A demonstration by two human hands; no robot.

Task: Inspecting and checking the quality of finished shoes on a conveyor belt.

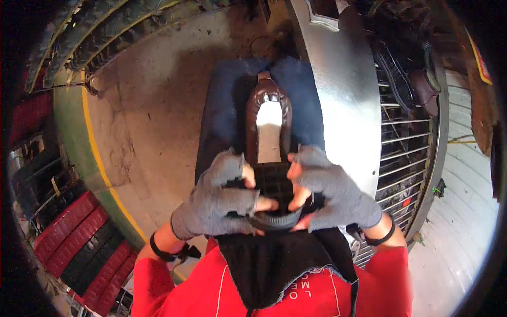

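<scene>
A brown leather shoe (253, 134) lies bottom up over my lap, its toe pointing away from me. A pale tan strip and a bright white patch show on its underside. At its near end sits a black sole piece (274, 221) with a ribbed rim and a grid-like inner face. My left hand (216, 198), in a grey fingerless glove, closes around the left side of this piece, bare fingertips on it. My right hand (338, 190), gloved alike, grips the right side. The palms hide much of the shoe's near half.
A shiny metal machine panel (343, 100) stands close on my right, beside a rack of metal bars (404, 142) holding dark shoe parts. Red and black slatted trays (79, 243) are at lower left. A black apron (285, 259) covers my front.
</scene>
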